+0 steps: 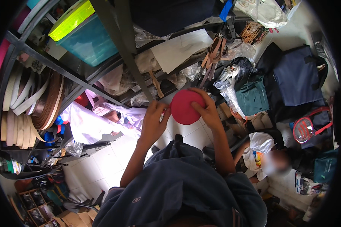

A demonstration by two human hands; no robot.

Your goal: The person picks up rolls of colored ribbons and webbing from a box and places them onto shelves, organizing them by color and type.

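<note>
In front of my body, above the tiled floor, is a round, flat red thing (186, 107) that looks like a roll of ribbon or strap. My right hand (207, 108) grips it from the right side, with the thumb lying across its face. At its left edge my left hand (155, 115) is closed, thumb and fingertips pinched together. A small bit of red shows by those fingertips, perhaps the loose end of the roll. The fingers hide what exactly is between them.
Metal shelving (81, 81) on the left holds rolls of webbing (49, 102) and a teal box (89, 41) with a yellow lid. White tiles (102, 159) lie below. Bags (297, 75) hang at the right, above a seated person (259, 151). Straps (218, 51) dangle ahead.
</note>
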